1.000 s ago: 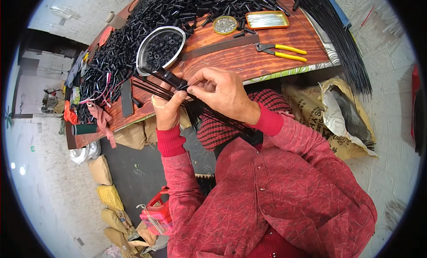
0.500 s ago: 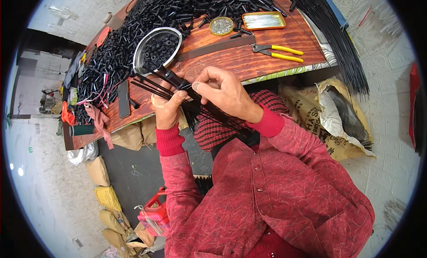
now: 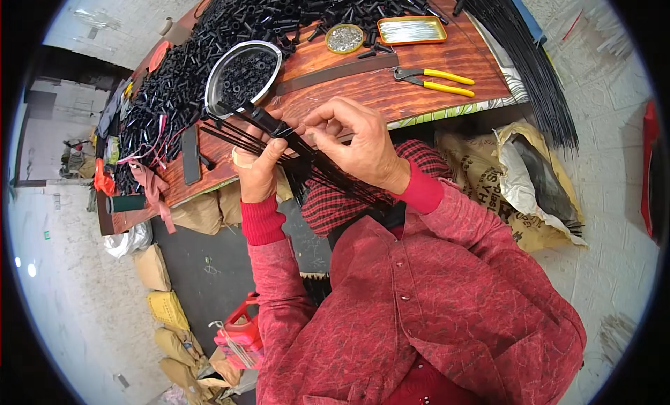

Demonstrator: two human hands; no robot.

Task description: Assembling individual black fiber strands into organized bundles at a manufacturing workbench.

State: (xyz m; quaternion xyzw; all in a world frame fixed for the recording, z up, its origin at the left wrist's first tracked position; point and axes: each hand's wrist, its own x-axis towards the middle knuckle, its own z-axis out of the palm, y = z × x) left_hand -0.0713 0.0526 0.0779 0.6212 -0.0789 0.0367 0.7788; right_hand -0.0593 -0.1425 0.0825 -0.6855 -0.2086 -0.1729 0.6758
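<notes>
My left hand (image 3: 259, 169) grips a bundle of thin black rods (image 3: 230, 134) that fan out toward the left over the wooden table (image 3: 391, 91). A short black tube (image 3: 266, 120) sits on the rods just above my left thumb. My right hand (image 3: 356, 143) pinches the rods right beside that tube with thumb and forefinger. The rods run back down across my lap under the right hand. Both sleeves are red.
A round metal bowl (image 3: 241, 73) of black tubes stands just beyond the hands. A heap of black tubes (image 3: 279, 14) covers the far side. Yellow-handled pliers (image 3: 436, 80), a small round tin (image 3: 345, 38), a flat orange tin (image 3: 412, 30) and long black rods (image 3: 523, 63) lie right. Sacks (image 3: 516, 175) sit below.
Both hands stay together on the rod bundle, with only small finger shifts at the tube. The view has tilted slightly.
</notes>
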